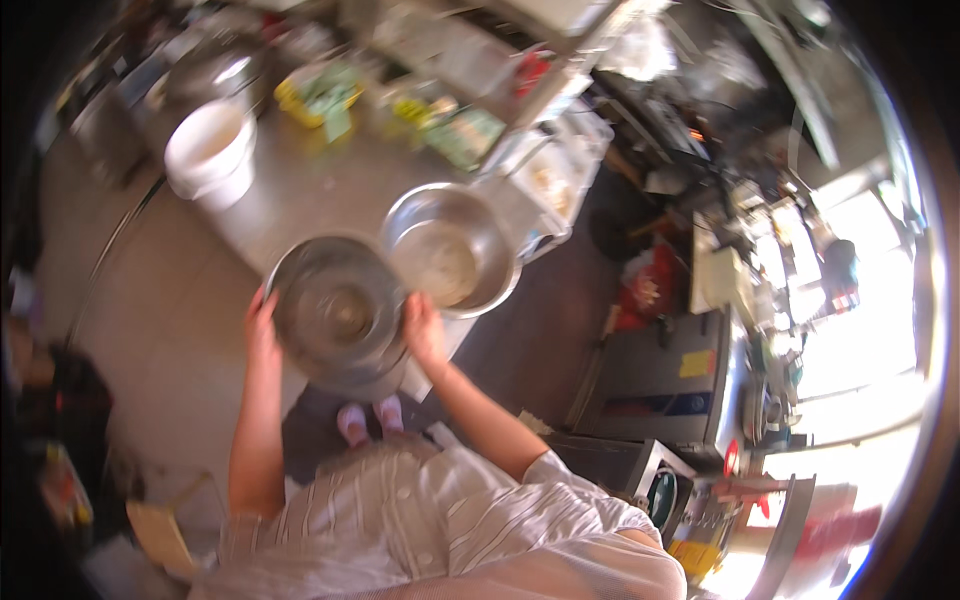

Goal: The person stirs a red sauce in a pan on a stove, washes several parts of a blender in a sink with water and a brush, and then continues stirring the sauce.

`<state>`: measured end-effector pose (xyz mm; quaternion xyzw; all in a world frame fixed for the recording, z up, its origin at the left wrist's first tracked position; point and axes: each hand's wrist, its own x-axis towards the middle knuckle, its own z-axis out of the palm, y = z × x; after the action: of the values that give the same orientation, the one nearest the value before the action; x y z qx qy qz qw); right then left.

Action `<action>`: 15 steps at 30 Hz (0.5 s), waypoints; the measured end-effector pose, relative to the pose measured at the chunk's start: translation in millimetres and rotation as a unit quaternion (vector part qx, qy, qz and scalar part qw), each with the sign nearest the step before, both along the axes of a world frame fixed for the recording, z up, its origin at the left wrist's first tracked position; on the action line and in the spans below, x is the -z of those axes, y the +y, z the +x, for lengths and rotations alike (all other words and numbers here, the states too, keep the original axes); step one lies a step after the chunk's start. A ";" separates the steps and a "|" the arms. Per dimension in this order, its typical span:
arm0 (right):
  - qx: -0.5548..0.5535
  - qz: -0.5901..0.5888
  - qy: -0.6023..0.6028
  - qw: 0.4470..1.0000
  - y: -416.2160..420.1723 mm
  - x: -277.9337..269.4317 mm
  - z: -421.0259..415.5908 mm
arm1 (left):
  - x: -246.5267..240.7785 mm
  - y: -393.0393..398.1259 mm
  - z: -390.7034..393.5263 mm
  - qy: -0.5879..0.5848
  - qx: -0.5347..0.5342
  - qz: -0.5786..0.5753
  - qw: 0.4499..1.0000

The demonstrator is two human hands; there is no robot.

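Note:
A wide, round metal bowl (337,311) is held in front of my body by both hands. My left hand (262,322) grips its left rim, and my right hand (422,326) grips the right rim. Just beyond, a larger stainless steel basin (450,251) rests on the metal worktop (315,195), with something pale at its bottom that I cannot make out. The held bowl partly overlaps the near left side of that basin in view. Motion blur hides the detail inside the held bowl.
A white plastic bucket (214,154) stands at the worktop's left. Farther back are a yellow basket (319,94) with green cloth-like items and a clear plastic container (559,176). A steel cabinet (652,375) stands to the right, near a red bag (649,289).

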<state>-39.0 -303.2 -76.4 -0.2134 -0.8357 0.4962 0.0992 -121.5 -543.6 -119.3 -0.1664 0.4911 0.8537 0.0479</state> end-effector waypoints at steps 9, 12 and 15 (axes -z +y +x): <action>-0.024 0.005 0.128 0.991 -13.9 -7.0 -31.7 | -27.4 0.3 15.5 -0.077 -0.044 0.073 0.993; -0.032 -0.003 0.132 0.991 -10.8 -9.5 -36.6 | -42.1 3.6 20.9 -0.096 -0.015 0.110 0.989; -0.055 0.011 0.181 0.982 -9.7 -15.1 -43.3 | -42.8 7.2 22.7 -0.090 -0.032 0.101 0.990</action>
<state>-82.3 -312.9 -61.2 -0.0721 -0.8198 0.5222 0.2237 -98.8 -536.4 -76.5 -0.2529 0.3902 0.8816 0.0809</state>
